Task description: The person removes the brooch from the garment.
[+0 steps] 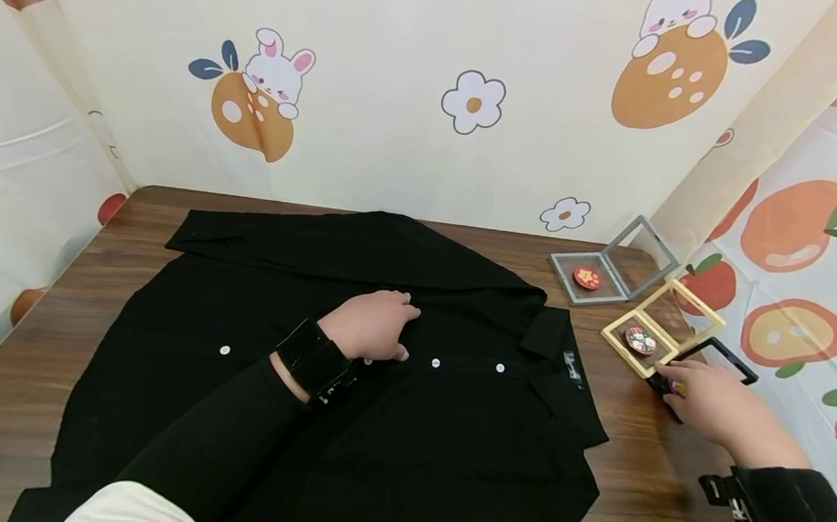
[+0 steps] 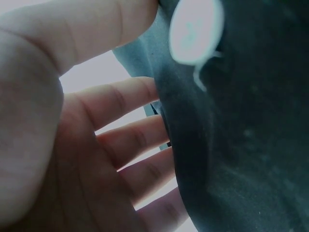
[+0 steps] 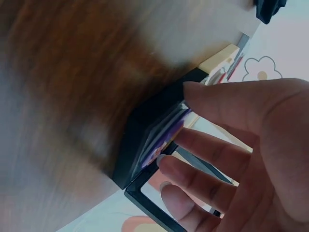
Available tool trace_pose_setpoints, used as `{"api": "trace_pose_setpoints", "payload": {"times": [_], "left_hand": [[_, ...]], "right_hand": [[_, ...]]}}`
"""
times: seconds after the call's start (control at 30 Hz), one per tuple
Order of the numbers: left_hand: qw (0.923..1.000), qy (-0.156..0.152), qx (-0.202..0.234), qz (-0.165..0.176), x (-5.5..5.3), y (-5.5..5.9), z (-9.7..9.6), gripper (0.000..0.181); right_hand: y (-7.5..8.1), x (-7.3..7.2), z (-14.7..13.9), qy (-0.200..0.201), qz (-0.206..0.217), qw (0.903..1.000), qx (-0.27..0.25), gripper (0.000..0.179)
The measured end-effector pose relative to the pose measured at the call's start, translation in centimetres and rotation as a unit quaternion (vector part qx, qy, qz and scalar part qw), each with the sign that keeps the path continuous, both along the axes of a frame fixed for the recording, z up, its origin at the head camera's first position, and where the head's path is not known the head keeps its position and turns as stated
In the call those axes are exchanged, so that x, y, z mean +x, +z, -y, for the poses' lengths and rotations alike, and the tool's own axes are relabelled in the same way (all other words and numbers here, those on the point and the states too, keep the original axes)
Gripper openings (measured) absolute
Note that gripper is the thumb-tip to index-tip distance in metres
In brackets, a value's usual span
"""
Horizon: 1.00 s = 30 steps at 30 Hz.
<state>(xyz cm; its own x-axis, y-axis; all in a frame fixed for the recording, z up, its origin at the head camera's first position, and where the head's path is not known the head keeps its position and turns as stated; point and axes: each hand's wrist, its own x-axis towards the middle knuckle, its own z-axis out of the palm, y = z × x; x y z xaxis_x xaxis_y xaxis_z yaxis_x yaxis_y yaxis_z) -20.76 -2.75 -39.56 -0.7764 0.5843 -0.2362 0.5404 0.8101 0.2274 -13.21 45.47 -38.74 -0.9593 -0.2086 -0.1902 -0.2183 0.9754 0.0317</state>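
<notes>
A black button-up shirt with white buttons lies spread over the table. My left hand rests on it near the button line, fingers loosely extended; in the left wrist view, the fingertips meet the black cloth beside a white button. At the right, my right hand reaches over an open black-framed case. Inside it is a round purple badge, partly hidden by the hand. The thumb lies at the case's rim and the index fingertip touches or nearly touches the badge.
A yellow-framed case with a dark patterned round badge stands open beside the black one. Behind it is an open grey-framed case with a red badge. Printed curtains border the wooden table.
</notes>
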Motion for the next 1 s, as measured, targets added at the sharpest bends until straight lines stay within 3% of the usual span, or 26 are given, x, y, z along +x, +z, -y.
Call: {"api": "trace_pose_setpoints", "payload": {"times": [0.13, 0.3, 0.7, 1.0], "left_hand": [[1.0, 0.001, -0.002, 0.0, -0.2, 0.0, 0.0, 0.068], [1.0, 0.0, 0.001, 0.004, -0.4, 0.0, -0.2, 0.067], [0.9999, 0.001, -0.011, 0.001, -0.6, -0.1, -0.7, 0.068], [0.9999, 0.006, -0.004, 0.012, 0.0, 0.1, 0.1, 0.07]], "right_hand": [[0.0, 0.0, 0.2, 0.004, -0.007, 0.9999, 0.008, 0.05], [0.0, -0.1, 0.2, -0.02, 0.002, 0.9998, 0.004, 0.057], [-0.8, 0.4, -0.1, -0.042, -0.037, 0.9983, -0.015, 0.046], [-1.2, 0.4, 0.5, -0.092, -0.007, 0.9953, -0.028, 0.056]]}}
